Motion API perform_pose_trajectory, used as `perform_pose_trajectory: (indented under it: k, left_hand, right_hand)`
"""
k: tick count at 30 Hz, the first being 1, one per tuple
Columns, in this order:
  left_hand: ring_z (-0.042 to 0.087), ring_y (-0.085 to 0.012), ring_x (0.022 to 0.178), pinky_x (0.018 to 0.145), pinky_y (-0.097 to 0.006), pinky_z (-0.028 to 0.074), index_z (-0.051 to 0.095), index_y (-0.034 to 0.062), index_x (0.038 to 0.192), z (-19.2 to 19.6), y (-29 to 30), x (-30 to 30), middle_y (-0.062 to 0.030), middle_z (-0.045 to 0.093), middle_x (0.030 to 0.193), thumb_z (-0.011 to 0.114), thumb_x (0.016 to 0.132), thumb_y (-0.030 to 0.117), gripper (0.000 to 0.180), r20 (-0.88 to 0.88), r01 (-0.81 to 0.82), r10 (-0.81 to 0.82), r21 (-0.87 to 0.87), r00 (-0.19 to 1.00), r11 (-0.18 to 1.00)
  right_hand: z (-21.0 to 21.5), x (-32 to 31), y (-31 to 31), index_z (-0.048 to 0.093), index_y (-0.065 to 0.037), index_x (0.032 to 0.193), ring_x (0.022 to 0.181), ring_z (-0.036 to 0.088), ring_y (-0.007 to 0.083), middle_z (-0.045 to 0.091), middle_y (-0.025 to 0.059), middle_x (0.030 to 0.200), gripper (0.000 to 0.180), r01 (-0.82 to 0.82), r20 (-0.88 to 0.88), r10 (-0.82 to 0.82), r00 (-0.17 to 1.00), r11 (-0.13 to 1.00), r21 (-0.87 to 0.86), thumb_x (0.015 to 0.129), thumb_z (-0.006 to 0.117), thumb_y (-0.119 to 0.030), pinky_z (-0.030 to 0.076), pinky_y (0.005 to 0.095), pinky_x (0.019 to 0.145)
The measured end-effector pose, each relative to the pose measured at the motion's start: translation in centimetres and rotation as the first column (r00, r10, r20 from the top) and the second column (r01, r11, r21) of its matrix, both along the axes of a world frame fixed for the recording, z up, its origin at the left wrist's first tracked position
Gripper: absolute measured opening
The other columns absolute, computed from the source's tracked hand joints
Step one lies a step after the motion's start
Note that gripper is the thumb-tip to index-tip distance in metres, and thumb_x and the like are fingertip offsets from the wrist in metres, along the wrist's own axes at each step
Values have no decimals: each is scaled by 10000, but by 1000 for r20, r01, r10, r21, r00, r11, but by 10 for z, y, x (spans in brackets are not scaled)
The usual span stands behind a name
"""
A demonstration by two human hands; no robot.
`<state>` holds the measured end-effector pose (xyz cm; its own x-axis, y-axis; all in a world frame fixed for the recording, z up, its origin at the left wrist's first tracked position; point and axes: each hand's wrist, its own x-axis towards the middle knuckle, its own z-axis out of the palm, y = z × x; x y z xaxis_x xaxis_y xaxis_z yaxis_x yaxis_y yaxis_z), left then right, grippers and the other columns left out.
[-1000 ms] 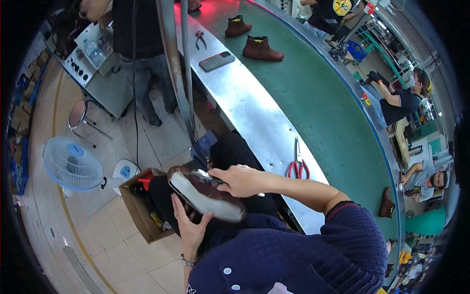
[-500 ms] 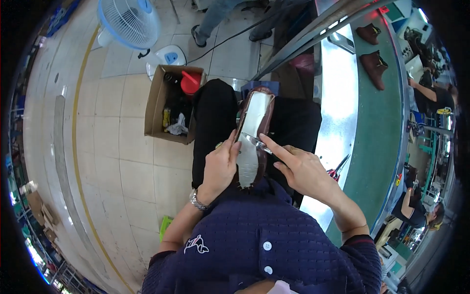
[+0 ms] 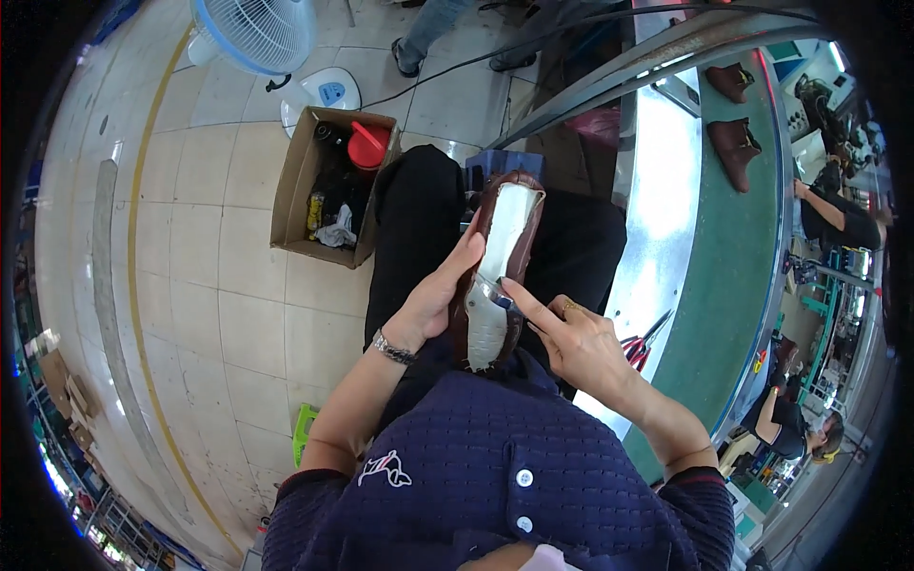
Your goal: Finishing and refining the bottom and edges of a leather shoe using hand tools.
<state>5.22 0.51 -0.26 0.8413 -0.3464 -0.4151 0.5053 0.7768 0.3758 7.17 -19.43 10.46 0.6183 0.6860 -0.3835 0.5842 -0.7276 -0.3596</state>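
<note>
A brown leather boot (image 3: 461,333) lies upside down across my lap, its pale, flat underside (image 3: 506,228) facing up and its lower end ragged-edged. My left hand (image 3: 440,297) grips the boot along its left side, fingers partly hidden behind it. Over the middle of the underside, my right hand (image 3: 583,344) is closed on a shiny metal tool (image 3: 493,293), the index finger stretched along it. The tool touches the pale surface; its exact kind is hard to make out, and its handle is hidden in the palm.
At my right runs a metal ledge (image 3: 657,200) beside a green belt (image 3: 728,257), with red-handled scissors (image 3: 640,350) and two brown boots (image 3: 733,152). A cardboard box (image 3: 290,190) holding a red container (image 3: 367,147) stands left, near a fan (image 3: 257,36). A metal post (image 3: 595,95) slants ahead.
My left hand has shifted up along the boot's side, with its fingers farther round it. The metal tool sits slightly lower on the underside. The whole view has tilted a little.
</note>
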Motion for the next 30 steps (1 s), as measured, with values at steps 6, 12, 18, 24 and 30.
perform_pose_trajectory:
  k: [6,12,18,24,30]
  left_hand:
    - [358,-169,1354,1103,-311,305,105,204,1570,11,-3,9,-61,288,1546,556,988,356,752,60,12,-24,187,998,982]
    - [398,-161,1315,1084,-303,331,128,161,1565,14,2,9,-76,347,1508,557,993,320,732,23,97,-105,227,994,969]
    - [399,-150,1312,1081,-282,328,127,121,1561,11,1,9,-71,353,1506,557,997,289,729,40,39,-52,277,998,960]
    - [396,-146,1313,1081,-277,326,122,128,1562,11,5,12,-71,355,1504,554,999,286,727,71,65,-91,306,993,950]
    - [397,-147,1315,1076,-282,330,139,144,1563,9,12,12,-64,372,1490,576,985,276,736,54,71,-92,315,994,946]
  right_hand:
    - [27,26,2,318,-282,1505,604,624,273,591,114,758,728,-46,-89,42,995,998,-37,876,632,-95,531,383,530]
    - [59,83,36,296,-247,1512,598,637,317,610,136,712,705,-169,105,144,984,944,283,895,625,-155,509,409,531]
    - [24,107,36,190,-279,1545,554,658,277,649,146,685,729,-260,149,287,946,949,-176,934,575,-174,533,380,501]
    - [5,90,31,216,-278,1532,577,644,309,631,143,686,696,-152,171,142,975,987,43,945,582,-198,511,407,529]
    - [22,90,39,189,-267,1538,584,643,304,631,142,696,706,-216,112,240,964,958,-191,951,572,-183,515,398,537]
